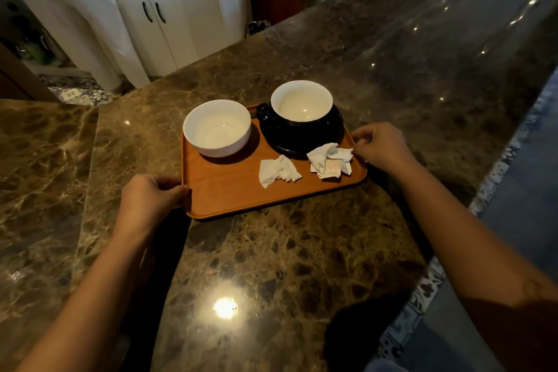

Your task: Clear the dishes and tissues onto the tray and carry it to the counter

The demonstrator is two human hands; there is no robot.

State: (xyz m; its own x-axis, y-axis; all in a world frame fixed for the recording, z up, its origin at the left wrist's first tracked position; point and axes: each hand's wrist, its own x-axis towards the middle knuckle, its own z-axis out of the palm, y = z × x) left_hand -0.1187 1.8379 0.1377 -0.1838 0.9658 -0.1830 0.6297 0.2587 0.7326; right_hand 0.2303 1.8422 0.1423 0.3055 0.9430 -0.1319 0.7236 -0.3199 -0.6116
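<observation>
On the marble counter [271, 266] (white cabinets [181, 27] far left) our left hand [151, 196] and right hand [382, 146] pinch the tray [229, 190]; it holds a bowl [217, 128], a cup [302, 103] and tissues [277, 170].

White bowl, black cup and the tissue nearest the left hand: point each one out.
white bowl [217, 130]: head view, inside of the bowl.
black cup [302, 104]: head view, white inside of the cup.
crumpled tissue [277, 170]: head view, middle of the wad.
</observation>
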